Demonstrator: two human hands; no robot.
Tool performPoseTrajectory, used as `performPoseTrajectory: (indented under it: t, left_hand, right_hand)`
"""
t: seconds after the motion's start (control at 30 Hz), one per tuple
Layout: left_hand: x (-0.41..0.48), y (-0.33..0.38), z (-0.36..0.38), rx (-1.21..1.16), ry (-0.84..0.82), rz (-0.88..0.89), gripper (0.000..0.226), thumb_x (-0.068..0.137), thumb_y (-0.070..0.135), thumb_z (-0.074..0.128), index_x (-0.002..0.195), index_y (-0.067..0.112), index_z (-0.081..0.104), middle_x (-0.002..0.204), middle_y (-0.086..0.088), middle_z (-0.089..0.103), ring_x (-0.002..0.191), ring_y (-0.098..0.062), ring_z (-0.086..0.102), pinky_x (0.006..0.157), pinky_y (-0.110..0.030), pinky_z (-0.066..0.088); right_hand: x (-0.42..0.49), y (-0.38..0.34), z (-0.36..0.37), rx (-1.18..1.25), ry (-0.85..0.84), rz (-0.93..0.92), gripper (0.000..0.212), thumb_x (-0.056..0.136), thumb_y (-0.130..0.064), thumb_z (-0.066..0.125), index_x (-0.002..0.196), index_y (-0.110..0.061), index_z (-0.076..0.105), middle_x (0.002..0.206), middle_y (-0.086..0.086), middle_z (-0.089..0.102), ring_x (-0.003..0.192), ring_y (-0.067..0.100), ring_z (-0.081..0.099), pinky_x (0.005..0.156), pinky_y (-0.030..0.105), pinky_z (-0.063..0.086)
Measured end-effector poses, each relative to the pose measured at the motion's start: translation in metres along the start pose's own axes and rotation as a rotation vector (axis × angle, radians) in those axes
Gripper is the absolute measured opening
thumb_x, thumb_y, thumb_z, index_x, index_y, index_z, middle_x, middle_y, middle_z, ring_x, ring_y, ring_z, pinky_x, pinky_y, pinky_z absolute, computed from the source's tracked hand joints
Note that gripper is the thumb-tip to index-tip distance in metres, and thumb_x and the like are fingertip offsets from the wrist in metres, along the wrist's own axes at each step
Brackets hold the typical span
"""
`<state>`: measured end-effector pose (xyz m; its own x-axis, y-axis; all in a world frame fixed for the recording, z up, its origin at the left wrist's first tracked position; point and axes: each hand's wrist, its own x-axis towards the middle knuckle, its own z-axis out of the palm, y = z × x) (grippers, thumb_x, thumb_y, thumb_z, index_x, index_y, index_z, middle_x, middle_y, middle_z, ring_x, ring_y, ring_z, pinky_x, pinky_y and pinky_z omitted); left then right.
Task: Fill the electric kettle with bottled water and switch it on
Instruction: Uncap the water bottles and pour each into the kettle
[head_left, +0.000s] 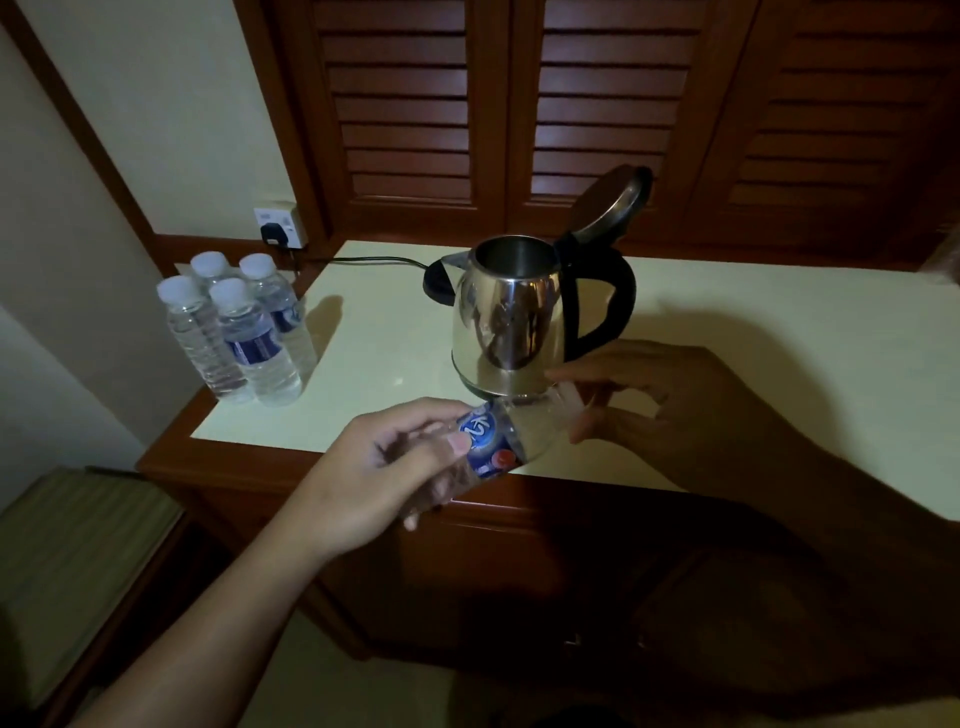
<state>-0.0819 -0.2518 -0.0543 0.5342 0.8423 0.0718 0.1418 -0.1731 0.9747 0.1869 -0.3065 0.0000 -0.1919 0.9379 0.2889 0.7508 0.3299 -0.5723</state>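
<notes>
A steel electric kettle (506, 317) with a black handle stands on the cream counter (753, 332), its lid (608, 205) swung up and open. Just behind it to the left lies its black base (439, 283), with the cord running to the wall. In front of the kettle my left hand (384, 473) grips a clear water bottle (511, 439) with a blue label, held tilted on its side. My right hand (670, 400) has its fingers closed around the bottle's neck end, where the cap is hidden.
Several sealed water bottles (236, 332) with white caps stand at the counter's left corner. A wall socket (280, 226) with a black plug sits behind them. Wooden louvred doors (519, 114) back the counter. A wooden cabinet (467, 545) is beneath, with a low striped surface (67, 561) at left.
</notes>
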Motion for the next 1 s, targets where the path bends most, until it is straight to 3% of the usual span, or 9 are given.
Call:
performPoseTrajectory:
  t: [0.2, 0.37, 0.5, 0.57, 0.67, 0.73, 0.8, 0.87, 1.0]
  left_hand:
    - [0.017, 0.005, 0.016, -0.484, -0.289, -0.272, 0.052, 0.079, 0.045, 0.081, 0.109, 0.003, 0.076, 0.087, -0.032, 0.07, 0.046, -0.026, 0.062, 0.037, -0.023, 0.046]
    - [0.055, 0.006, 0.047, -0.827, -0.682, -0.568, 0.046, 0.091, 0.037, 0.073, 0.113, -0.002, 0.066, 0.083, -0.028, 0.07, 0.042, -0.028, 0.065, 0.035, -0.021, 0.045]
    - [0.1, 0.009, 0.088, -0.966, -0.989, -0.651, 0.048, 0.102, 0.036, 0.056, 0.122, -0.008, 0.057, 0.086, -0.026, 0.071, 0.049, -0.027, 0.071, 0.032, -0.021, 0.041]
    - [0.125, 0.015, 0.115, -0.93, -1.059, -0.634, 0.05, 0.103, 0.037, 0.052, 0.125, -0.009, 0.056, 0.09, -0.024, 0.071, 0.053, -0.025, 0.072, 0.032, -0.023, 0.037]
    - [0.161, 0.043, 0.167, -0.702, -0.899, -0.533, 0.048, 0.097, 0.035, 0.058, 0.12, -0.007, 0.064, 0.088, -0.027, 0.065, 0.049, -0.026, 0.062, 0.031, -0.022, 0.037]
    - [0.184, 0.062, 0.207, -0.376, -0.595, -0.296, 0.037, 0.093, 0.034, 0.059, 0.097, 0.001, 0.076, 0.074, -0.033, 0.061, 0.042, -0.026, 0.053, 0.034, -0.023, 0.034]
    - [0.202, 0.076, 0.248, -0.075, -0.383, -0.021, 0.031, 0.096, 0.034, 0.056, 0.086, 0.016, 0.079, 0.064, -0.031, 0.061, 0.043, -0.027, 0.053, 0.039, -0.024, 0.037]
    - [0.216, 0.083, 0.288, 0.048, -0.312, 0.122, 0.027, 0.099, 0.039, 0.057, 0.105, 0.025, 0.079, 0.071, -0.017, 0.07, 0.054, -0.026, 0.062, 0.047, -0.027, 0.045]
    - [0.256, 0.088, 0.357, 0.185, -0.293, 0.185, 0.027, 0.1, 0.043, 0.066, 0.127, 0.046, 0.062, 0.112, 0.024, 0.074, 0.101, 0.0, 0.07, 0.081, -0.019, 0.056]
  right_hand:
    - [-0.022, 0.005, -0.01, 0.071, 0.107, -0.096, 0.043, 0.08, -0.031, 0.076, 0.122, -0.023, 0.07, 0.108, -0.016, 0.068, 0.098, -0.004, 0.064, 0.084, 0.005, 0.042]
    - [-0.037, 0.021, -0.04, 0.051, 0.178, -0.135, 0.041, 0.077, -0.013, 0.08, 0.117, -0.008, 0.071, 0.102, -0.006, 0.067, 0.083, -0.018, 0.056, 0.071, -0.003, 0.037]
    - [-0.046, 0.056, -0.077, -0.045, 0.214, -0.155, 0.038, 0.083, -0.033, 0.077, 0.113, -0.01, 0.073, 0.095, -0.002, 0.067, 0.086, -0.002, 0.06, 0.072, 0.003, 0.04]
    - [-0.048, 0.08, -0.094, -0.23, 0.234, -0.189, 0.041, 0.092, -0.048, 0.06, 0.094, -0.009, 0.073, 0.084, -0.002, 0.062, 0.078, 0.006, 0.054, 0.071, 0.003, 0.036]
    - [-0.055, 0.128, -0.12, -0.281, 0.364, -0.153, 0.056, 0.104, -0.043, 0.037, 0.067, -0.007, 0.06, 0.063, 0.0, 0.055, 0.06, 0.016, 0.05, 0.061, 0.024, 0.045]
    - [-0.06, 0.162, -0.144, -0.215, 0.427, 0.096, 0.059, 0.104, -0.041, 0.035, 0.063, -0.006, 0.058, 0.054, 0.005, 0.054, 0.052, 0.02, 0.053, 0.058, 0.037, 0.046]
    - [-0.065, 0.19, -0.171, -0.098, 0.341, 0.433, 0.064, 0.103, -0.049, 0.035, 0.066, -0.002, 0.058, 0.055, 0.006, 0.051, 0.051, 0.017, 0.049, 0.056, 0.032, 0.04]
    - [-0.07, 0.218, -0.199, -0.02, 0.315, 0.591, 0.065, 0.099, -0.055, 0.037, 0.068, -0.001, 0.056, 0.058, 0.009, 0.052, 0.053, 0.018, 0.047, 0.058, 0.031, 0.038]
    - [-0.079, 0.275, -0.25, -0.011, 0.449, 0.514, 0.063, 0.093, -0.066, 0.044, 0.073, -0.009, 0.064, 0.07, 0.007, 0.065, 0.067, 0.018, 0.06, 0.068, 0.032, 0.045]
